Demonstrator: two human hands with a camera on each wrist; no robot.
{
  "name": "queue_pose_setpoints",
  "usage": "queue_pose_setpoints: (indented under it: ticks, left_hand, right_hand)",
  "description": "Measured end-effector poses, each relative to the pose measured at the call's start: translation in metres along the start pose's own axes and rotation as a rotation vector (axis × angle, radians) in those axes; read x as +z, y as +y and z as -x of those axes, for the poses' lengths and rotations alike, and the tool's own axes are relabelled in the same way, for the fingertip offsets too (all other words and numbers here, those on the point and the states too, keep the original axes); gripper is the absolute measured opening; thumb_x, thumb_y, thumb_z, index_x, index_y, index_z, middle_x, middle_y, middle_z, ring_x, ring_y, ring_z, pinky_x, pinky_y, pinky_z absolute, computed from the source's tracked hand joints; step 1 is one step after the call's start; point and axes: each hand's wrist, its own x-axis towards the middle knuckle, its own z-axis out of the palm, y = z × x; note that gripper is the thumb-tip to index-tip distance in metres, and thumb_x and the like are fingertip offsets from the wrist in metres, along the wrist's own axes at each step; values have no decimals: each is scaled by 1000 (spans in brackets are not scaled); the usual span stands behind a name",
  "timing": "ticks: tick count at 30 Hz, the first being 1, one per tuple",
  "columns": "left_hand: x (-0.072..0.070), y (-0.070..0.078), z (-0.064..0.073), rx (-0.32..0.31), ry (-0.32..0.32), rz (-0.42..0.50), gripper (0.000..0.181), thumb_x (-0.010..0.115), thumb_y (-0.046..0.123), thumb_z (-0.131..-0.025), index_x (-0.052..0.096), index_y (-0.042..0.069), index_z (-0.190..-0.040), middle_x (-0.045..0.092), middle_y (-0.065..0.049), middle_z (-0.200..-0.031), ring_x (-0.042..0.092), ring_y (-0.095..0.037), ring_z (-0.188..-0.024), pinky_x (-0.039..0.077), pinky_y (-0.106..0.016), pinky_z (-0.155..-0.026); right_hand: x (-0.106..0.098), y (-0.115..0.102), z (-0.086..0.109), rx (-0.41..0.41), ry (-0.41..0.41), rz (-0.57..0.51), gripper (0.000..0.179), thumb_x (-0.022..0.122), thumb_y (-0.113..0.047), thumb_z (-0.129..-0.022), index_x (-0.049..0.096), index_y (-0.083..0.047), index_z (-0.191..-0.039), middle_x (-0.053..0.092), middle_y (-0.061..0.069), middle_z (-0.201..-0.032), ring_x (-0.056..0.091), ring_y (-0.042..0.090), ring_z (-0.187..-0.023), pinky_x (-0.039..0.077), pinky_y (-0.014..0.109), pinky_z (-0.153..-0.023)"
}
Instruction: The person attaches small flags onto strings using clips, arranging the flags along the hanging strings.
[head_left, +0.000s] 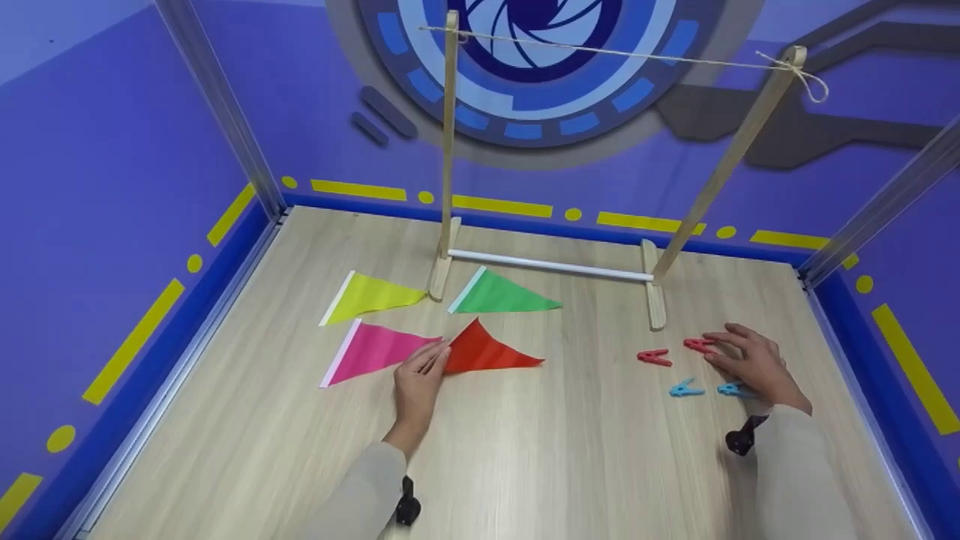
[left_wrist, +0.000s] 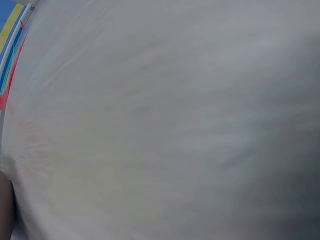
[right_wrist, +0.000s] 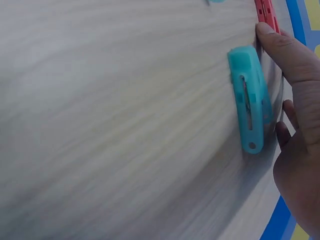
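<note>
My left hand [head_left: 418, 382] pinches the left end of a red triangular pennant [head_left: 491, 349], which is tilted, its upper corner pointing up. In the left wrist view only a strip of red pennant [left_wrist: 4, 100] shows at the left edge. Thumb and fingers of my right hand [head_left: 754, 364] pinch the end of a red clothespin [head_left: 698, 345]. Close below that hand lies a blue clothespin [right_wrist: 248, 102], partly covered by it in the head view. A second red clothespin [head_left: 655, 358] and another blue clothespin [head_left: 685, 388] lie to the left.
Pink [head_left: 375, 351], yellow [head_left: 371, 295] and green pennants [head_left: 502, 292] with white edges lie around the left hand. Behind them stands a wooden frame [head_left: 448, 150] with a string [head_left: 622, 52] tied between its posts and a white rod [head_left: 551, 265] low down. Blue walls [head_left: 135, 187] enclose the table.
</note>
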Motion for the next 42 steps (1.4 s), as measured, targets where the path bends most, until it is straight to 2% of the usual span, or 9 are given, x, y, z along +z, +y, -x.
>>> queue_pose_setpoints:
  ticks: [10, 14, 17, 21, 24, 28, 32, 38, 42]
  left_hand:
    - [0, 1, -1, -1, -32, 11, 28, 71, 17, -86, 70, 12, -113, 69, 6, -112, 62, -9, -108, 47, -21, -89]
    - [-3, 0, 1, -25, -31, 29, 29, 71, 21, -86, 70, 15, -114, 68, 7, -113, 61, -10, -109, 47, -20, -90]
    - [-6, 0, 3, -43, -29, 49, 30, 70, 24, -86, 70, 16, -115, 67, 8, -114, 60, -10, -111, 47, -20, -90]
    - [-8, 1, 3, -43, -26, 81, 30, 70, 24, -86, 70, 17, -115, 67, 8, -114, 60, -9, -111, 47, -20, -90]
    - [-9, 2, 4, -42, -22, 91, 30, 70, 24, -86, 70, 18, -115, 68, 6, -114, 60, -9, -111, 47, -19, -90]
    - [-9, 1, 4, -35, -23, 108, 29, 70, 21, -86, 70, 17, -115, 68, 2, -115, 60, -12, -111, 47, -19, -90]
    - [-8, 0, 4, -35, -30, 119, 28, 69, 22, -87, 70, 19, -114, 68, 4, -115, 60, -11, -112, 47, -20, -90]
    - [-7, -1, 5, -42, -33, 82, 29, 68, 29, -87, 70, 21, -116, 68, 8, -114, 60, -10, -110, 47, -21, -91]
    - [-7, 4, 6, -50, -38, 80, 30, 67, 28, -88, 69, 19, -116, 68, 8, -114, 60, -9, -109, 47, -20, -90]
  right_hand:
    - [7, 5, 9, 35, 65, -56, 52, 63, -44, -89, 59, -10, -127, 27, 22, -150, 11, 53, -135, 7, 76, -98]
    - [11, 5, 8, 48, 79, -99, 53, 63, -46, -88, 60, -8, -126, 31, 20, -150, 15, 49, -137, 11, 72, -102]
    - [13, 3, 8, 89, 88, -151, 58, 63, -49, -87, 57, -8, -128, 40, 20, -145, 27, 44, -134, 20, 67, -103]
    - [12, 1, 11, 150, 135, -208, 61, 60, -49, -89, 52, -9, -133, 52, 21, -132, 45, 38, -122, 32, 61, -101]
    - [11, 0, 12, 160, 177, -212, 58, 57, -47, -91, 51, -9, -134, 56, 19, -126, 51, 33, -115, 39, 54, -100]
    - [12, -1, 12, 150, 219, -215, 53, 59, -41, -91, 52, -10, -134, 59, 15, -125, 55, 26, -112, 47, 26, -93]
    - [11, -3, 10, 148, 238, -243, 53, 64, -35, -90, 51, -12, -136, 59, 14, -126, 56, 22, -112, 42, 4, -79]
    - [8, -9, 6, 193, 211, -259, 58, 64, -36, -89, 47, -16, -140, 61, 13, -124, 57, 23, -110, 42, 3, -75]
    - [6, -12, 3, 206, 201, -263, 54, 66, -35, -88, 52, -16, -136, 62, 12, -120, 57, 20, -104, 43, 3, -72]
